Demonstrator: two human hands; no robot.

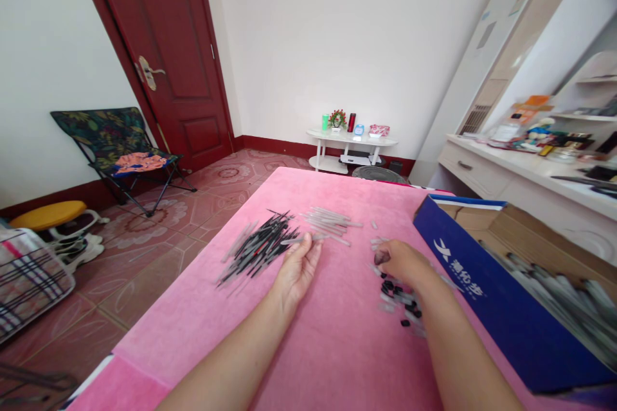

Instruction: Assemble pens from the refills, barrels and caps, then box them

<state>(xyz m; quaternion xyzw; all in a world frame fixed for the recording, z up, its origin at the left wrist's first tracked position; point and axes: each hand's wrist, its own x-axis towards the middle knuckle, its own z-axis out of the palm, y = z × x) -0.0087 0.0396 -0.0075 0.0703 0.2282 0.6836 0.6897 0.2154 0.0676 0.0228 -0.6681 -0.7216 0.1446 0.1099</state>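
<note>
Your right hand (402, 263), fingers curled (pinch not discernible), rests above the caps (401, 305); your wrist could scatter them. Your left hand (299, 266) lies open, palm up, just beside the refills (260, 247). Counts: one box (482, 308), a dozen-odd caps, dozens of refills, a dozen-odd barrels (328, 221).

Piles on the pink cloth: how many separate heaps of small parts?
3: dark rods beside the left hand, clear tubes beyond them, small caps under the right hand. It may hide more.

left hand (297, 264): 1 | right hand (402, 263): 1 | box (482, 298): 1 | clear tubes (330, 221): perhaps ten
</note>
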